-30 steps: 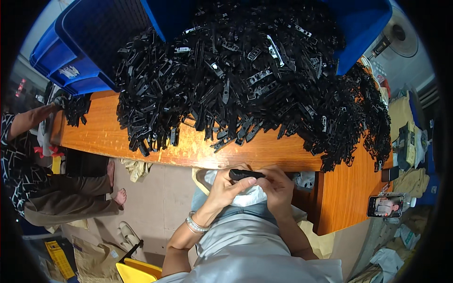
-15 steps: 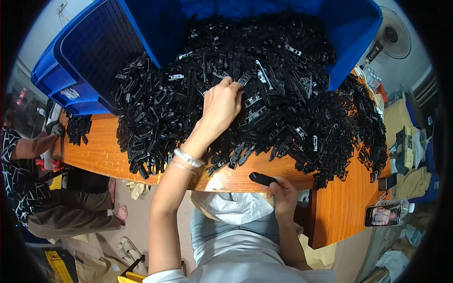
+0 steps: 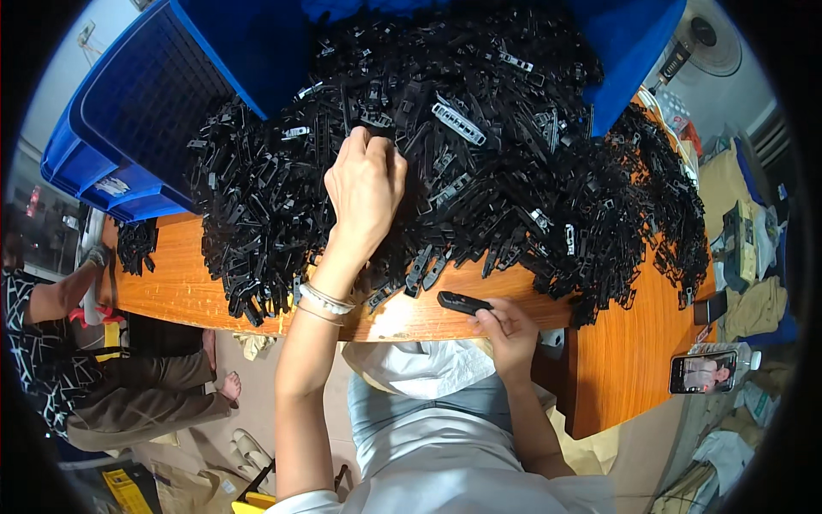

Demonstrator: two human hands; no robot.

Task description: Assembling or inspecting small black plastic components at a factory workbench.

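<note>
A big heap of slim black plastic parts (image 3: 282, 197) covers much of the wooden table (image 3: 394, 315). My left hand (image 3: 366, 184) reaches into the middle of it, fingers curled and pressed together; their tips and whatever they pinch are hidden. Close to the table's front edge, my right hand (image 3: 512, 334) grips one end of a long black plastic part (image 3: 462, 302), which points left. A longer part with a pale, shiny face (image 3: 459, 124) lies on the heap, to the right of my left hand.
A tipped blue crate (image 3: 634, 60) stands behind the heap, a second blue crate (image 3: 120, 128) at the left. A white bag (image 3: 419, 373) lies over my lap. A phone (image 3: 704, 373) is at the right. Another person's arm (image 3: 64, 295) reaches in at far left.
My left hand has shifted left over the heap. The pale-faced part to its right now lies at a different angle. My right hand still grips the black part.
</note>
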